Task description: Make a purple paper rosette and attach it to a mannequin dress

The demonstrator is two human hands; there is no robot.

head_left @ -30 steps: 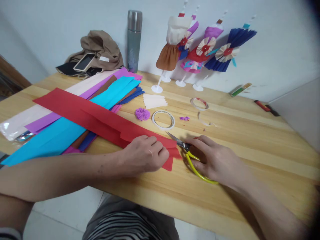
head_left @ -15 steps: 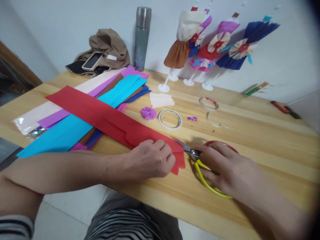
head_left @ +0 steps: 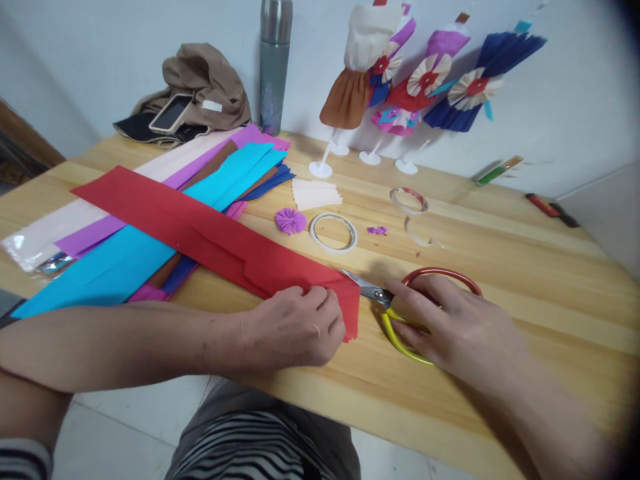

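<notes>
A long strip of red crepe paper [head_left: 215,233] lies slantwise over the other sheets, its right end near the table's front edge. My left hand [head_left: 300,327] is closed on that right end, fingers curled and pressing on the paper. Scissors [head_left: 380,295] with one red and one yellow handle are in my right hand [head_left: 440,320]. Their blades point left and meet the red paper's right edge. The lower blade is hidden, apparently beneath the paper. Beyond the hands lie a purple pleated paper rosette [head_left: 290,221] and a roll of white tape [head_left: 333,233].
Blue crepe paper [head_left: 100,273] and other coloured sheets lie at left. Behind stand a thermos [head_left: 275,67], a cloth cap [head_left: 207,87], a phone [head_left: 171,113] and several paper dresses on stands, one with a brown skirt [head_left: 345,100]. A second tape roll [head_left: 409,200] lies at right.
The scissors' handles have spread wider, and the blades now sit at the red paper's edge. The paper's right end looks flatter. The whole view has shifted slightly.
</notes>
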